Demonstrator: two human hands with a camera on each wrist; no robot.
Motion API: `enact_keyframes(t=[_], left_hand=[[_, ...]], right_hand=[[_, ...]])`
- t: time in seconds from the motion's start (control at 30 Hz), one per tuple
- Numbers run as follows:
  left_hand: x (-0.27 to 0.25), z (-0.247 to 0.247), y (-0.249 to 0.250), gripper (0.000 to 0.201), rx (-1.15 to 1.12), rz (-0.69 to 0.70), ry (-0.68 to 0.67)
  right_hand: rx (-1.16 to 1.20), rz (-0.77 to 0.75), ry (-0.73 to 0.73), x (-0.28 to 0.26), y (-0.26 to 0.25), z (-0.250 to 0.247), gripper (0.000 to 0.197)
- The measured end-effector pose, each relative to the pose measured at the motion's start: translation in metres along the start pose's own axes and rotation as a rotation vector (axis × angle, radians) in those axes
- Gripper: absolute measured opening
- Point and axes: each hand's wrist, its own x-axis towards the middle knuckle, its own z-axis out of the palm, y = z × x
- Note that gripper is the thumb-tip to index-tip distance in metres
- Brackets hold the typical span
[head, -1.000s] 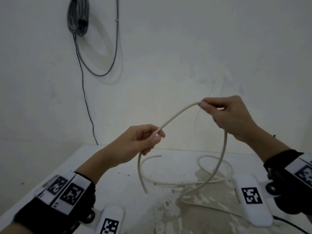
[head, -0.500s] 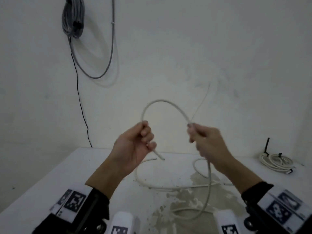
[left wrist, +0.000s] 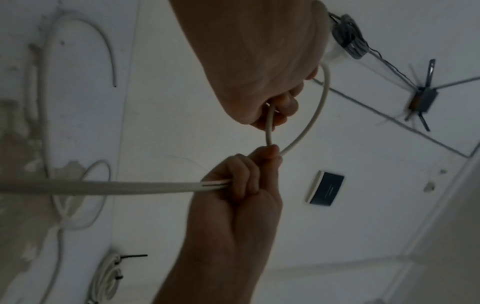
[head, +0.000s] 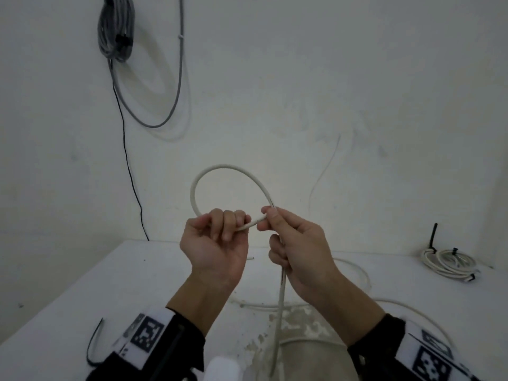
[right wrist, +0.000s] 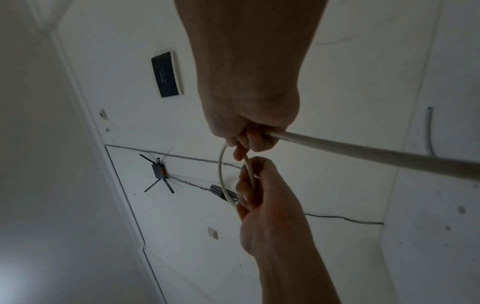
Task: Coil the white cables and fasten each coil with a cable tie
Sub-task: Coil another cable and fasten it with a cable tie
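We are standing at a white table [head: 115,284] pushed against a plain white wall [head: 302,78].

We are holding the white cable [head: 220,168] up in the air over the table, and it is making one round loop above our hands. The left hand [head: 217,243] is curling its fingers around the short end of the cable, and that end is pointing right, toward the other hand. The right hand [head: 297,248] is pinching the far side of the loop with its thumb and first finger, and its other fingers are wrapping the long part. The two hands are sitting close together, nearly touching, right where the loop is closing.

From the right hand the long part is hanging straight down and then lying in loose curves on the table, toward us and off to the right. So we think the right hand is the nearer one for pulling up more cable, while the left hand is keeping the loop.

Farther right, a tied white coil [head: 450,264] is lying on the table. A black cable tie [head: 94,342] is lying near our left wrist. A gray cable bundle [head: 115,28] is hanging on the wall.
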Motion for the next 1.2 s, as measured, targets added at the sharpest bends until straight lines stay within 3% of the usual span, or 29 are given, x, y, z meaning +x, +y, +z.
enact_keyframes(t=[0.07, 0.17, 0.23, 0.27, 0.33, 0.4, 0.47, 0.7, 0.9, 1.0, 1.13, 1.2], left_hand=[[-0.003, -0.001, 0.001, 0.029, 0.072, -0.064, -0.007], [0.001, -0.006, -0.001, 0.018, 0.6, -0.048, 0.173], [0.003, -0.013, 0.0, 0.053, 1.03, 0.166, 0.315], [0.001, -0.015, 0.003, 0.062, 1.219, 0.363, 0.28], [-0.003, -0.02, 0.005, 0.055, 1.549, 0.724, -0.031], [-0.002, -0.028, 0.001, 0.055, 1.826, 0.841, -0.32], [0.001, -0.034, -0.002, 0.068, 2.003, 0.813, -0.437], [0.007, -0.034, 0.004, 0.047, 2.003, 0.77, -0.462], [0.004, -0.025, -0.002, 0.045, 1.953, 0.669, -0.437], [0.002, -0.023, 0.0, 0.045, 1.857, 0.567, -0.447], [0.001, -0.021, 0.012, 0.067, 1.839, 0.29, -0.598], [0.002, -0.022, 0.014, 0.057, 1.939, 0.268, -0.714]], right_hand=[[-0.042, -0.037, 0.014, 0.004, -0.003, -0.002, 0.016], [-0.344, -0.186, 0.095, 0.015, -0.011, -0.015, 0.021], [-0.61, -0.249, 0.114, 0.022, -0.017, -0.024, 0.028], [-0.7, -0.245, 0.102, 0.023, -0.019, -0.026, 0.03], [-0.758, -0.196, 0.05, 0.023, -0.022, -0.028, 0.029], [-0.723, -0.137, -0.025, 0.019, -0.025, -0.024, 0.024], [-0.7, -0.083, -0.102, 0.015, -0.025, -0.019, 0.02], [-0.725, -0.104, -0.253, 0.01, -0.027, -0.015, 0.015], [-0.726, -0.272, -0.147, 0.014, -0.017, -0.012, 0.008], [-0.753, -0.266, -0.203, 0.015, -0.018, -0.012, 0.008], [-0.907, -0.219, -0.333, 0.02, -0.027, -0.019, 0.007], [-1.044, -0.172, -0.429, 0.023, -0.029, -0.021, 0.007]])
